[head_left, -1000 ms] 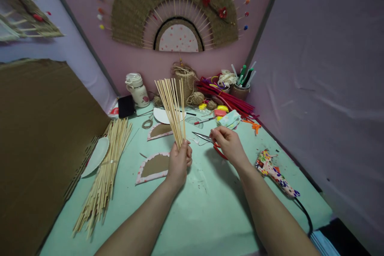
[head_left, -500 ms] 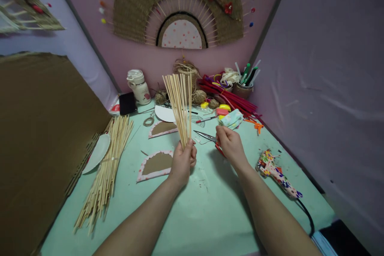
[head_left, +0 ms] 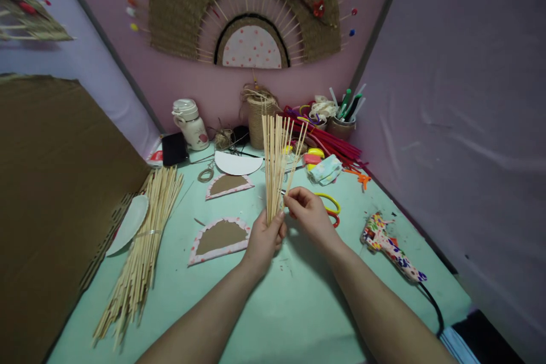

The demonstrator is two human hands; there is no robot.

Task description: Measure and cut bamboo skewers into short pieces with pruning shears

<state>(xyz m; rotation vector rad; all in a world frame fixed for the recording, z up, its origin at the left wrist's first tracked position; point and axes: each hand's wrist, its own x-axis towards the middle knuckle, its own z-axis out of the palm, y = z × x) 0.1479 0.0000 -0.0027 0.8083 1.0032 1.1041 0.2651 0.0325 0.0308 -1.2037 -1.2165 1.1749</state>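
My left hand is closed round the lower ends of a bundle of thin wooden sticks, which stands upright above the table. Close beside it, my right hand pinches one or two sticks at the bundle's right side, their tops leaning away to the right. Scissors with yellow and red handles lie partly hidden behind my right hand. Left of my left hand are two half-round cardboard pieces with pink dotted edging, a nearer one and a farther one.
A larger tied bundle of sticks lies at left beside a cardboard sheet. A patterned glue gun with a cord lies at right. Along the back stand a white bottle, a twine spool and a pen cup.
My right hand has moved left to the bundle and now pinches sticks at its side. The bundle has turned more upright and shifted slightly right. The whole view has shifted a little.
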